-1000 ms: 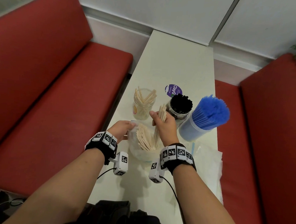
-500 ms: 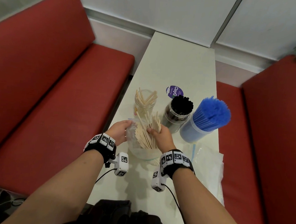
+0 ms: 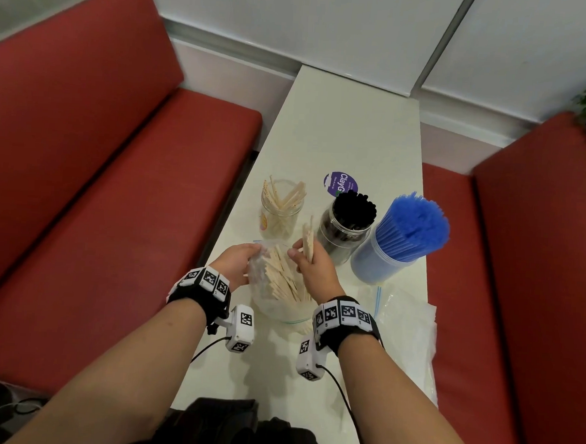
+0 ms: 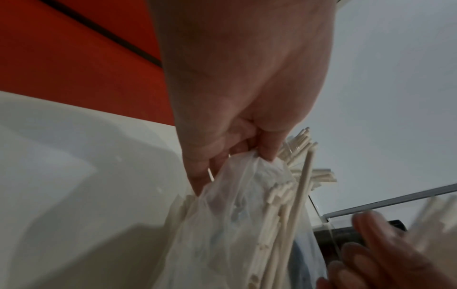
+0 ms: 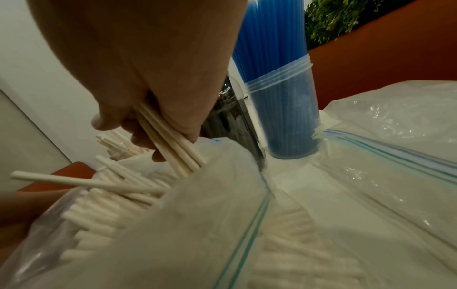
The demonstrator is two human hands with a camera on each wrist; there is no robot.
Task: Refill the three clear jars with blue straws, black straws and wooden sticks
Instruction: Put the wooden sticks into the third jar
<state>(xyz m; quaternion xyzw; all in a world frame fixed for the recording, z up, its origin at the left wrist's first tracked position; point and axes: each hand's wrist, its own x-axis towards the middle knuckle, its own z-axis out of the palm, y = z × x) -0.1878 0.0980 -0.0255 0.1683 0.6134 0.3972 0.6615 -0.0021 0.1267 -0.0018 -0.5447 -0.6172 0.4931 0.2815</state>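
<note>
Hands: left hand (image 3: 237,261) pinches bag (image 3: 273,305) rim; right hand (image 3: 313,267) grips wooden sticks (image 3: 307,238).
Jars: three, mid-bench (image 3: 350,129); far end open.

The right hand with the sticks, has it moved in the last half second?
Yes. The right hand has lifted its wooden sticks out of the bag, toward the black-straw jar.

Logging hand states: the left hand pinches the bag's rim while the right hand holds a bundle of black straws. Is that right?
Not quite. The right hand holds a bundle of wooden sticks, not black straws, as the right wrist view shows. The left hand does pinch the bag's rim.
</note>
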